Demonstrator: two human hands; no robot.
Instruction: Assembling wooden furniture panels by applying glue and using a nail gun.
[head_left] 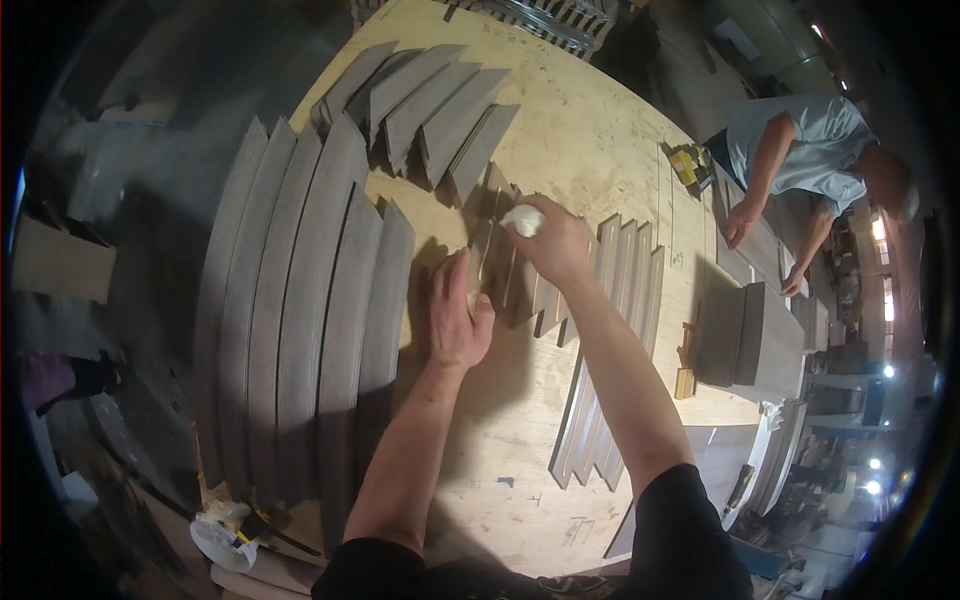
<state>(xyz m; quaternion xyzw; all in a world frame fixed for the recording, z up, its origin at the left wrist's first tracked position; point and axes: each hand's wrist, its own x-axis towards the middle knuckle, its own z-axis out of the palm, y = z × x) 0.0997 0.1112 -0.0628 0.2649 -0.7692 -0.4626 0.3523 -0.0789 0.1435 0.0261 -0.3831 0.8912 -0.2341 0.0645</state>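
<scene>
On the bench (590,150), short grey boards (495,265) sit just right of the left hand (460,315), long axis pointing away from the person; left hand spread, contact unclear; right hand (555,245) grips white bottle (524,220) by their far ends

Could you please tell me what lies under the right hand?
Grey-brown strips show beside the right hand, which holds a white object; whatever the hand covers cannot be seen.

Bare left hand (458,320): fingers extended, thumb spread. Bare right hand (556,242): ahead and right of it, fingers curled in a grip. Behind both hands, bare forearms (410,445) outstretched.
</scene>
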